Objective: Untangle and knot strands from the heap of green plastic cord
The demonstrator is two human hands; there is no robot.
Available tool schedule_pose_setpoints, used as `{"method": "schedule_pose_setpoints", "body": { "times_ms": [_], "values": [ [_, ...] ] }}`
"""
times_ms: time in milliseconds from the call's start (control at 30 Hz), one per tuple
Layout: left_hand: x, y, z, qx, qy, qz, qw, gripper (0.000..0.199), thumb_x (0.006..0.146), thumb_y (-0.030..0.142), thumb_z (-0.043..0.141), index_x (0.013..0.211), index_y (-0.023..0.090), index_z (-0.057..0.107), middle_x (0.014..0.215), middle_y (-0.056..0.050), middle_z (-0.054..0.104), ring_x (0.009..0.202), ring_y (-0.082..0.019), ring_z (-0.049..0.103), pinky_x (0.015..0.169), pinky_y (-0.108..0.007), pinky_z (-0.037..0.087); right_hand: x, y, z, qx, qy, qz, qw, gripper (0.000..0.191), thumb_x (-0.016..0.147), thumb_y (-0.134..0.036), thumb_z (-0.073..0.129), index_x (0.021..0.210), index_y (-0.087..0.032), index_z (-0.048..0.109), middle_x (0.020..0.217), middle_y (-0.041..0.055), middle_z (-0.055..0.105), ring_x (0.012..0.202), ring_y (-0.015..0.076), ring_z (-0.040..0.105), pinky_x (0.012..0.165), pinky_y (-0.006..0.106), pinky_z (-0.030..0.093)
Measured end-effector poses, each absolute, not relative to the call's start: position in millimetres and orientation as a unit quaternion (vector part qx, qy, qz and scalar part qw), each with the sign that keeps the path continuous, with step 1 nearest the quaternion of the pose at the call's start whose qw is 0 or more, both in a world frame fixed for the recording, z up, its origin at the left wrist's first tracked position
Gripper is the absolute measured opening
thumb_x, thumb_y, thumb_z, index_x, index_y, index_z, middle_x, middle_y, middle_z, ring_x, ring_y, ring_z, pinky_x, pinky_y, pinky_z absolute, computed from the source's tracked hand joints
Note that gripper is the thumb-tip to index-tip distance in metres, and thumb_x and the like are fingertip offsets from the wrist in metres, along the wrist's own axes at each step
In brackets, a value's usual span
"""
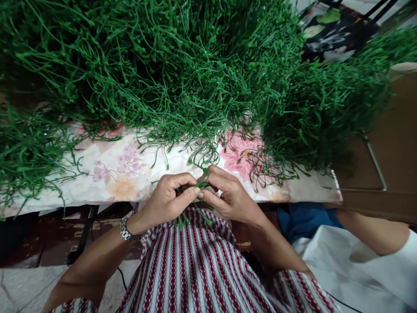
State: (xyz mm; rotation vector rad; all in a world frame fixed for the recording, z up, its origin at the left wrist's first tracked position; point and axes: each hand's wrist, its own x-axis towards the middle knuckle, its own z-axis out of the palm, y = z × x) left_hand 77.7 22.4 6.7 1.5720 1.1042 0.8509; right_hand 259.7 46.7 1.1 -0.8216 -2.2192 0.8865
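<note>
My left hand (176, 194) and my right hand (227, 193) meet at the table's front edge, thumbs nearly tip to tip. Between their fingers they pinch thin green plastic-looking stems (202, 184). Some stem ends with small forked tips (181, 221) hang below, over my striped clothing. Further strands lead up from my fingers toward a large heap of similar green stems (182, 74). My fingers partly hide where the stems join.
A floral cloth (127, 169) covers the table. Green stems also pile at the left (29, 152) and right (312, 117). At the far right stands a brown cardboard box (391, 156), with another person's arm (371, 230) below. A dark floral bag (339, 32) sits behind.
</note>
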Motion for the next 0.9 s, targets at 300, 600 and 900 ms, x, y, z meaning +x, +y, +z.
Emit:
{"method": "schedule_pose_setpoints", "body": {
  "times_ms": [300, 600, 900],
  "values": [
    [80, 20, -1, 0.731, 0.471, 0.36, 0.338, 0.021, 0.084, 0.02, 0.05, 0.063, 0.016, 0.049, 0.058, 0.003, 0.044, 0.057, -0.009, 0.041, 0.055, -0.022, 0.033, 255, 48, 6, -0.323, -0.9, 0.191, 0.222, 0.013, 0.086, -0.016, 0.046, 0.074, -0.015, 0.05, 0.067, -0.0003, 0.042, 0.06, 0.0109, 0.039, 0.055, 0.024, 0.031],
    [82, 18, -3, 0.516, 0.515, 0.454, 0.513, 0.026, 0.084, 0.024, 0.049, 0.06, 0.016, 0.042, 0.052, 0.006, 0.03, 0.046, -0.006, 0.026, 0.043, -0.019, 0.023, 237, 44, -3, -0.284, -0.853, 0.254, 0.356, 0.021, 0.088, -0.019, 0.046, 0.067, -0.017, 0.045, 0.06, -0.0011, 0.041, 0.057, 0.0095, 0.039, 0.053, 0.023, 0.033],
    [84, 27, 0, 0.484, 0.527, 0.499, 0.488, 0.027, 0.082, 0.026, 0.054, 0.06, 0.016, 0.043, 0.051, 0.006, 0.03, 0.046, -0.006, 0.028, 0.042, -0.019, 0.022, 224, 29, -5, -0.218, -0.793, 0.34, 0.456, 0.024, 0.084, -0.017, 0.045, 0.061, -0.018, 0.044, 0.051, -0.0033, 0.038, 0.049, 0.0079, 0.036, 0.047, 0.023, 0.03]
  ]
}}
